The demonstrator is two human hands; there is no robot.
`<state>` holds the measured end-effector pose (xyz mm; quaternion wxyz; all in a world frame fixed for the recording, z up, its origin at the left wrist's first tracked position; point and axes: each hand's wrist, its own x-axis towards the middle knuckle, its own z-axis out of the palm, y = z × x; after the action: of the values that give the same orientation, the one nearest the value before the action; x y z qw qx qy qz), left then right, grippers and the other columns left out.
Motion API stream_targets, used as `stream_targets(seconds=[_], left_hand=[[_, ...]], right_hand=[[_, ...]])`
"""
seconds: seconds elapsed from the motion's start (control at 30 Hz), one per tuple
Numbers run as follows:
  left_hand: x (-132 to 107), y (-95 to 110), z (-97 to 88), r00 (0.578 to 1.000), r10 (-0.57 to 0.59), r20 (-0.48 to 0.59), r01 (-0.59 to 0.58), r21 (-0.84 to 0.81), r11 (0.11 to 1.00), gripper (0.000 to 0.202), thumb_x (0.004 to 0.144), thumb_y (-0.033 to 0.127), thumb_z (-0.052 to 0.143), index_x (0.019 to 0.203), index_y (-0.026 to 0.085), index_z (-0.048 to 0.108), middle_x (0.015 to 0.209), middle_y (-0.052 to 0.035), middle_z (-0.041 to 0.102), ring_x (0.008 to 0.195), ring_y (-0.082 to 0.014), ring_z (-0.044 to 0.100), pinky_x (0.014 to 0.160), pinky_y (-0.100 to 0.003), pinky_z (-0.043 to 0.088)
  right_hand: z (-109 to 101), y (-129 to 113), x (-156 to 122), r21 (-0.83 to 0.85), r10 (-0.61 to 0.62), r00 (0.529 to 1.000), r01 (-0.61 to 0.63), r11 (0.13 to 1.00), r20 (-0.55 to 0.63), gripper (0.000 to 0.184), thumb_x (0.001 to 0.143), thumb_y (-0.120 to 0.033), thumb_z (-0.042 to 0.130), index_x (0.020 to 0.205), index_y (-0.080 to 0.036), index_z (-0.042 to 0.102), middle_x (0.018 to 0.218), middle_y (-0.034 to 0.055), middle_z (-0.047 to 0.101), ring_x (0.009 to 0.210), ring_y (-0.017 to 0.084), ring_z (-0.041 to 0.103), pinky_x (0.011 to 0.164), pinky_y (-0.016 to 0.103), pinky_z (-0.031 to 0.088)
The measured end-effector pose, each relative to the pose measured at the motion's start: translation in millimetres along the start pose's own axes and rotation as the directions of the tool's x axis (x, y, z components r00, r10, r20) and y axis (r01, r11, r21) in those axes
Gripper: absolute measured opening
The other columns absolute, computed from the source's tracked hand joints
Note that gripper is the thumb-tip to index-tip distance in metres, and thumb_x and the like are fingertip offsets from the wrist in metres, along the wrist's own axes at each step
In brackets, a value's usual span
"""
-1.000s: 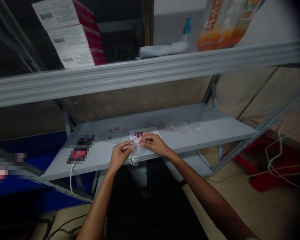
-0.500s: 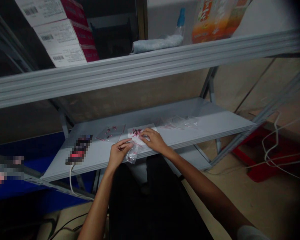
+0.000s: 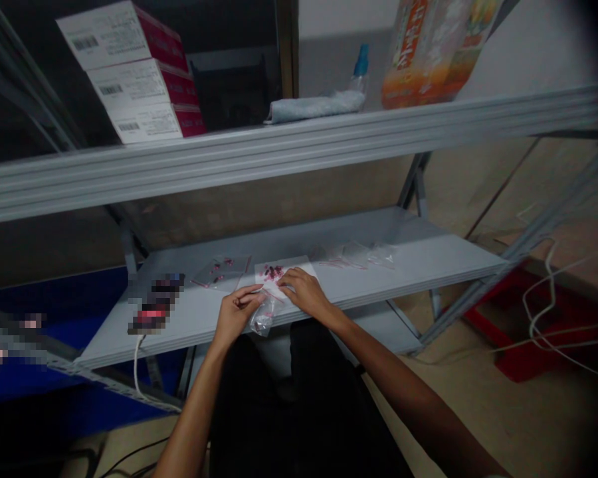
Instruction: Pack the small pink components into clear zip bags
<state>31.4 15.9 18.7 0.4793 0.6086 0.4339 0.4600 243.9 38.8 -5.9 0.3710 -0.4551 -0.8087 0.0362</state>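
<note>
Where the hands worked: a grey metal shelf (image 3: 428, 259), below a higher shelf (image 3: 279, 156) holding stacked white-and-red boxes (image 3: 129, 73).
Laid out: a flat clear bag (image 3: 222, 271) with small pink pieces lay left of the hands; more clear bags (image 3: 353, 255) lay to their right.
In hand: a held clear bag (image 3: 279, 271) with dark pink pieces (image 3: 273, 271) inside lay under both hands, its lower end drooping over the shelf edge.
Left hand (image 3: 236, 315): closed, pinching the held bag's edge between thumb and finger.
Right hand (image 3: 306, 292): resting on the held bag, its grip impossible to tell.
</note>
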Motion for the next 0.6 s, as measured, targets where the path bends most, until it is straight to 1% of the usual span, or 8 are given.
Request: stream_targets(seconds=[0.17,0.3,0.37,0.47,0.53,0.6], left_hand=[[-0.2,-0.6,-0.2,1.0,0.012,-0.008,-0.011,0.007,1.0,0.045,0.071,0.036,0.08,0.108,0.012,0.071,0.087,-0.0099,0.078,0.08,-0.0221,0.073,0.076,-0.031,0.055],[-0.3,1.3,0.0,1.0,0.019,0.0,-0.019,0.013,1.0,0.044,0.071,0.036,0.08,0.107,0.012,0.071,0.085,-0.0094,0.078,0.079,-0.0216,0.073,0.076,-0.03,0.055],[-0.4,1.6,0.1,1.0,0.017,-0.002,-0.017,0.008,1.0,0.045,0.071,0.036,0.08,0.107,0.012,0.071,0.085,-0.0095,0.078,0.079,-0.0215,0.073,0.075,-0.03,0.055],[-0.6,0.2,0.0,1.0,0.009,0.003,-0.009,-0.005,1.0,0.046,0.071,0.036,0.08,0.109,0.011,0.07,0.086,-0.0097,0.078,0.079,-0.0217,0.073,0.076,-0.03,0.055],[-0.6,-1.8,-0.5,1.0,0.008,0.016,-0.008,-0.015,1.0,0.047,0.071,0.036,0.08,0.111,0.012,0.069,0.089,-0.01,0.078,0.082,-0.0225,0.073,0.078,-0.032,0.055],[-0.3,-4.3,-1.4,0.999,0.014,0.03,-0.013,-0.023,1.0,0.048,0.072,0.035,0.08,0.112,0.013,0.069,0.091,-0.0105,0.078,0.085,-0.0235,0.073,0.08,-0.033,0.056]], right_hand=[[2.0,1.6,-0.2,-0.013,-0.004,1.0,0.004,1.0,-0.006,0.014,0.092,-0.019,0.058,0.094,-0.019,0.072,0.093,0.0086,0.069,0.096,0.022,0.059,0.087,0.034,0.045],[2.6,3.0,-0.3,0.039,0.029,1.0,-0.028,0.999,-0.007,0.013,0.092,-0.019,0.059,0.093,-0.018,0.072,0.093,0.0084,0.07,0.096,0.022,0.06,0.087,0.033,0.045],[0.0,1.6,0.5,0.122,0.058,0.998,-0.053,0.991,-0.031,0.011,0.09,-0.018,0.06,0.094,-0.018,0.071,0.094,0.0078,0.071,0.094,0.021,0.061,0.087,0.033,0.044],[-8.5,-5.2,2.4,0.349,0.091,0.994,-0.068,0.935,-0.052,0.011,0.088,-0.021,0.062,0.096,-0.018,0.069,0.097,0.006,0.071,0.089,0.019,0.063,0.08,0.029,0.045],[-14.5,-12.1,3.0,0.481,0.07,0.997,-0.051,0.875,-0.023,0.013,0.087,-0.024,0.063,0.097,-0.018,0.069,0.098,0.005,0.071,0.088,0.018,0.063,0.075,0.026,0.044],[-18.1,-19.0,2.6,0.546,0.035,0.999,-0.043,0.837,0.025,0.015,0.086,-0.025,0.064,0.098,-0.018,0.069,0.096,0.004,0.071,0.085,0.017,0.063,0.069,0.024,0.042]])
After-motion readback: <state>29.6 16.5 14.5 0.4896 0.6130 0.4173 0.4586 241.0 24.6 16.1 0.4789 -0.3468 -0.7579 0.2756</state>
